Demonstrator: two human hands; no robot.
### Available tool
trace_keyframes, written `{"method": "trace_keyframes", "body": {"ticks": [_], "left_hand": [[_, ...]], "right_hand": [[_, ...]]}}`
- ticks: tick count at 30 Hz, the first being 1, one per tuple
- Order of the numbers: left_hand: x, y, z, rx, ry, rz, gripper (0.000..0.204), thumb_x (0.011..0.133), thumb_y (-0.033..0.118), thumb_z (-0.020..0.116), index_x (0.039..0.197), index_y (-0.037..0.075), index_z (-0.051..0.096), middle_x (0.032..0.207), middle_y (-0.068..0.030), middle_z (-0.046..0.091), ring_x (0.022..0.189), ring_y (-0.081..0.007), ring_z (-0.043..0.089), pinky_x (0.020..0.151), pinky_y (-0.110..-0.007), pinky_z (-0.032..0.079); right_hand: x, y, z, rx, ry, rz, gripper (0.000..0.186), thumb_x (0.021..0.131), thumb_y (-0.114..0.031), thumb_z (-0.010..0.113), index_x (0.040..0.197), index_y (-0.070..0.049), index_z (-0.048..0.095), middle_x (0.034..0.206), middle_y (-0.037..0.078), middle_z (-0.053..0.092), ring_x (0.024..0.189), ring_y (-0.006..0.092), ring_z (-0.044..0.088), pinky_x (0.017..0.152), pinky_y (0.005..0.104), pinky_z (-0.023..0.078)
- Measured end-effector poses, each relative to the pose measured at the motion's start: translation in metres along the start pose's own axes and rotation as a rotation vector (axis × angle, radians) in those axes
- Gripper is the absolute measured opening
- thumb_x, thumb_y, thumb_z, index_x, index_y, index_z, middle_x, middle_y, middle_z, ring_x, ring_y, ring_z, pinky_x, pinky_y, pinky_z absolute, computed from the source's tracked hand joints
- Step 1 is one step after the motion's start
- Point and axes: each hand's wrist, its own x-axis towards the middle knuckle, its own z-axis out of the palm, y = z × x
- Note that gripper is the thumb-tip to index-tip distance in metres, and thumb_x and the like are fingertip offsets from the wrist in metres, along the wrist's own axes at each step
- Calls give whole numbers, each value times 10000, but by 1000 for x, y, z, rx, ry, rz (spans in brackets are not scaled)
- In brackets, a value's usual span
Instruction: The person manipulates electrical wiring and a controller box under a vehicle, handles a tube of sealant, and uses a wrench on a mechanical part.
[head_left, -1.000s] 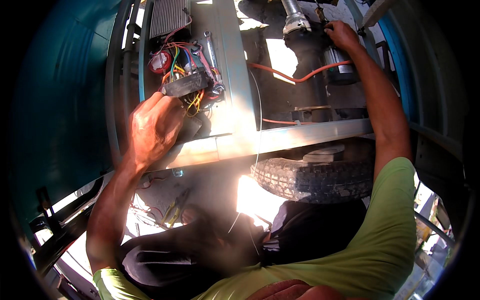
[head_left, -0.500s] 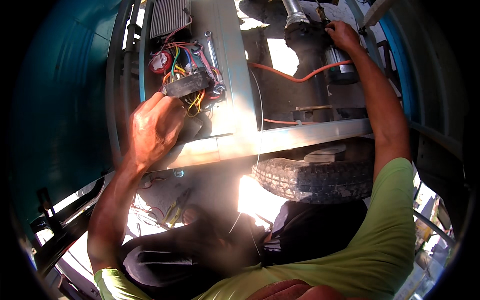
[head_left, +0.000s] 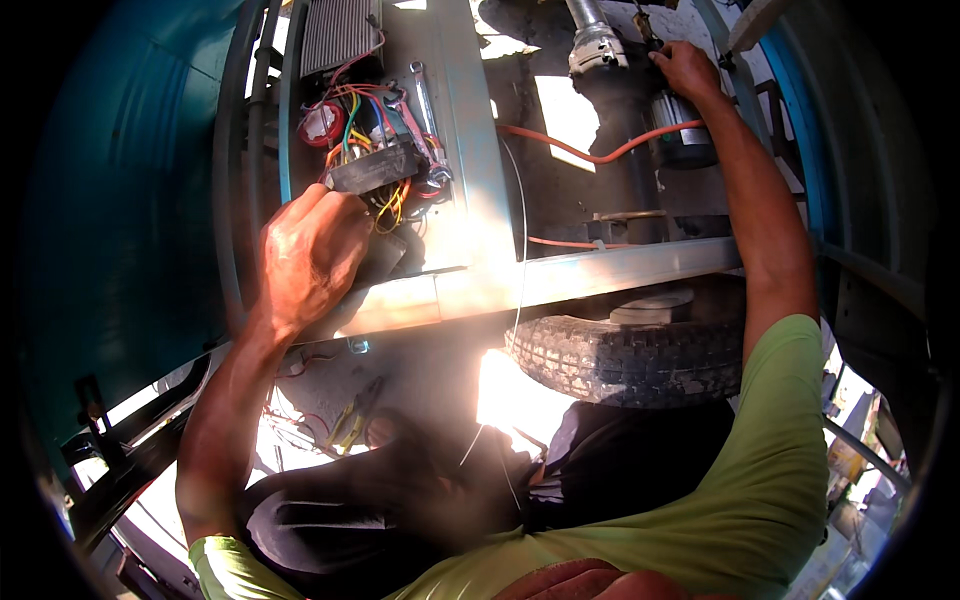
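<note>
The curled left hand (head_left: 315,245) is at a flat black block (head_left: 375,170) among thin, bright-coloured wires (head_left: 349,120), the bent right hand (head_left: 690,72) is by a round black-and-silver metal can (head_left: 682,145), and I can't tell what either grips.

A person wears a lime-green shirt (head_left: 640,540) with short sleeves, its plain cloth creased into soft folds. Down the bare forearm from the right hand (head_left: 688,72), the right sleeve (head_left: 785,400) ends near the elbow in a smooth edge. Down the arm from the left hand (head_left: 312,245), the left sleeve (head_left: 225,565) shows paler where sunlight strikes it. Closer to the body than either hand, loose, near-black trousers (head_left: 310,510) cover the legs, a greyish sheen catching their creases.
</note>
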Motion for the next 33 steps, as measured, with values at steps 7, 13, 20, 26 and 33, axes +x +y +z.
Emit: {"method": "trace_keyframes", "body": {"ticks": [7, 13, 20, 26, 33], "left_hand": [[1, -1, 2, -1, 19, 18, 155, 851, 19, 731, 999, 28, 688, 874, -144, 619, 781, -351, 635, 708, -421, 516], [0, -4, 4, -14, 42, 50, 125, 873, 17, 728, 991, 20, 688, 835, -135, 606, 727, -313, 611, 662, -388, 483], [0, -4, 3, -9, 33, 39, 129, 882, 15, 723, 1006, 13, 690, 843, -131, 612, 730, -298, 614, 654, -376, 483], [1, -2, 4, -24, 28, 11, 136, 864, 20, 728, 996, 17, 694, 861, -140, 622, 759, -331, 632, 687, -403, 508], [1, 0, 2, -16, 14, -16, 141, 858, 31, 734, 993, 20, 695, 872, -148, 631, 778, -352, 644, 710, -422, 524]], "right_hand": [[10, 21, 23, 192, 71, 49, 384, 910, -492, 705, 1105, -168, 776, 1113, 116, 768, 1078, 345, 716, 918, 487, 552], [7, 11, 17, 130, 32, 105, 405, 905, -534, 700, 1107, -191, 777, 1112, 109, 768, 1075, 339, 717, 915, 487, 552], [-2, -6, 3, 44, 16, 163, 442, 914, -578, 675, 1104, -194, 782, 1113, 112, 769, 1073, 342, 720, 908, 485, 552], [14, 41, 25, 370, 54, -6, 412, 911, -498, 709, 1139, -162, 777, 1125, 103, 771, 1086, 323, 721, 935, 435, 548], [15, 40, 28, 296, -25, -36, 404, 904, -457, 732, 1148, -136, 768, 1125, 119, 768, 1076, 319, 721, 940, 411, 544]]}}
